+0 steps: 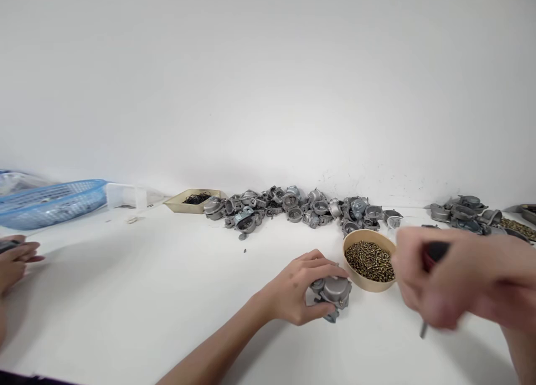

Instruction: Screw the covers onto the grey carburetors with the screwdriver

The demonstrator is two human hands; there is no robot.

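Note:
My left hand (299, 290) is closed around a grey metal carburetor (337, 289), its thumb at the near side and fingers over the top. The carburetor rests on the white table, its round bowl facing up, with a brass-coloured screw visible on its near rim. My right hand (448, 279), blurred, is raised to the right and wrapped round a screwdriver (436, 252) with a black and red handle. The metal shaft points downward below the fist. Between my hands and farther back stands a round tan bowl (372, 285) full of small brass-coloured screws (368, 259).
Along the wall lie piled grey carburetor parts (293, 206), with another pile (464, 212) at right. A tan tray (186, 207) holds black rings. Farther left are a white plastic container (125, 195) and a blue basket (54, 206). Another person's hand (19, 259) holds something dark.

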